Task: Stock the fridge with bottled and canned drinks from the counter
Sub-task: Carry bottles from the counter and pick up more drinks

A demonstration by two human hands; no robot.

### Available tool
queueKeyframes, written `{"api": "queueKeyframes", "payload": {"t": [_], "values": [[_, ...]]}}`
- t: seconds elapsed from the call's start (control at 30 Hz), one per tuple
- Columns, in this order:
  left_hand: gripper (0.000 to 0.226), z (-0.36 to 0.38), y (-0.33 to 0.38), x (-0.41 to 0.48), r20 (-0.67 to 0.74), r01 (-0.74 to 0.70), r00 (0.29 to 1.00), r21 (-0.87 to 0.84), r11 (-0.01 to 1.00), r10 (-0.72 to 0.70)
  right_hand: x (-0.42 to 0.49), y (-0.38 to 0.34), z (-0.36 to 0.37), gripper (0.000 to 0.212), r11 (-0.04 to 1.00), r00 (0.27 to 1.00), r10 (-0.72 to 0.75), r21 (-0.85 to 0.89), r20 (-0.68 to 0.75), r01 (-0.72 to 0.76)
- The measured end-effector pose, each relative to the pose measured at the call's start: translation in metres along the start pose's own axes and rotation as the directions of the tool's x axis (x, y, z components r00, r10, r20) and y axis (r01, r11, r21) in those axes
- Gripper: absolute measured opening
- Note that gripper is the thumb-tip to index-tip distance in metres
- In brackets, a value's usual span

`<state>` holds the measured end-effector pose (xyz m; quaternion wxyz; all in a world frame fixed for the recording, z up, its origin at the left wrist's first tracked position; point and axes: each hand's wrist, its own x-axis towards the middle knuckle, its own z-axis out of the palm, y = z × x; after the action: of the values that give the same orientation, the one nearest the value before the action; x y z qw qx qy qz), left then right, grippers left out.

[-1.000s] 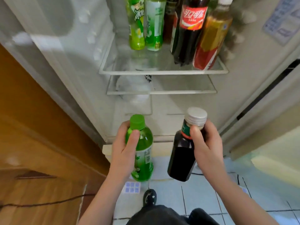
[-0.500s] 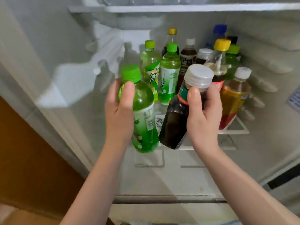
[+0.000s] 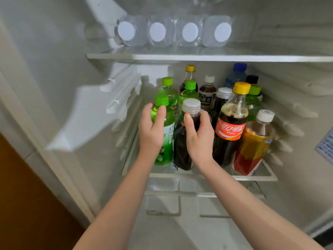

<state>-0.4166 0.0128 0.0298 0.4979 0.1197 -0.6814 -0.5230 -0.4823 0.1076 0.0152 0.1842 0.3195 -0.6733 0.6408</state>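
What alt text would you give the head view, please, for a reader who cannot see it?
The left hand grips a green-capped green plastic bottle and the right hand a white-capped dark plastic bottle, at the front of a glass fridge shelf crowded with upright drinks. Four clear white-capped bottles lie on the shelf above.

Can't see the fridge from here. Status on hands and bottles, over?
Left hand grips green bottle; right hand grips dark bottle. Both at front of the shelf, not yet released. Cola bottle close beside the dark one.
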Motion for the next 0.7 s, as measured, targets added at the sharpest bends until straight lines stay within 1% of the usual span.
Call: {"api": "queueKeyframes", "payload": {"t": [0.13, 0.2, 0.23, 0.27, 0.33, 0.37, 0.43, 0.5, 0.57, 0.7], "values": [[0.034, -0.003, -0.005, -0.001, 0.007, 0.025, 1.0, 0.003, 1.0, -0.025, 0.001, 0.004, -0.004, 0.034, 0.999, 0.996, 0.046, -0.02, 0.07, -0.045], [0.047, -0.008, -0.01, -0.006, 0.035, 0.066, 0.997, 0.026, 0.997, -0.067, -0.009, 0.004, -0.007, 0.034, 0.999, 0.99, 0.052, -0.003, 0.13, -0.052], [0.049, -0.011, -0.013, -0.011, 0.061, 0.099, 0.993, 0.038, 0.994, -0.101, -0.017, 0.006, -0.01, 0.04, 0.998, 0.986, 0.066, 0.002, 0.151, -0.067], [0.048, -0.014, -0.017, -0.017, 0.095, 0.129, 0.986, 0.049, 0.99, -0.134, -0.026, 0.01, -0.012, 0.051, 0.996, 0.983, 0.089, -0.012, 0.163, -0.088], [0.047, -0.021, -0.027, -0.033, 0.169, 0.158, 0.971, 0.075, 0.985, -0.169, -0.046, 0.019, -0.018, 0.073, 0.983, 0.969, 0.164, -0.117, 0.183, -0.144], [0.051, -0.024, -0.033, -0.041, 0.202, 0.158, 0.964, 0.088, 0.983, -0.173, -0.054, 0.023, -0.02, 0.077, 0.969, 0.959, 0.206, -0.173, 0.194, -0.173], [0.067, -0.03, -0.048, -0.055, 0.25, 0.151, 0.951, 0.138, 0.979, -0.182, -0.064, 0.03, -0.021, 0.07, 0.957, 0.943, 0.246, -0.212, 0.222, -0.2], [0.075, -0.033, -0.059, -0.061, 0.263, 0.137, 0.945, 0.226, 0.964, -0.196, -0.067, 0.034, -0.02, 0.062, 0.956, 0.94, 0.248, -0.215, 0.233, -0.199], [0.075, -0.032, -0.066, -0.061, 0.262, 0.127, 0.944, 0.276, 0.953, -0.201, -0.064, 0.037, -0.017, 0.06, 0.955, 0.94, 0.256, -0.212, 0.224, -0.209], [0.075, -0.027, -0.072, -0.046, 0.272, 0.127, 0.937, 0.317, 0.94, -0.219, -0.05, 0.045, -0.007, 0.058, 0.943, 0.94, 0.282, -0.233, 0.19, -0.236]]}}
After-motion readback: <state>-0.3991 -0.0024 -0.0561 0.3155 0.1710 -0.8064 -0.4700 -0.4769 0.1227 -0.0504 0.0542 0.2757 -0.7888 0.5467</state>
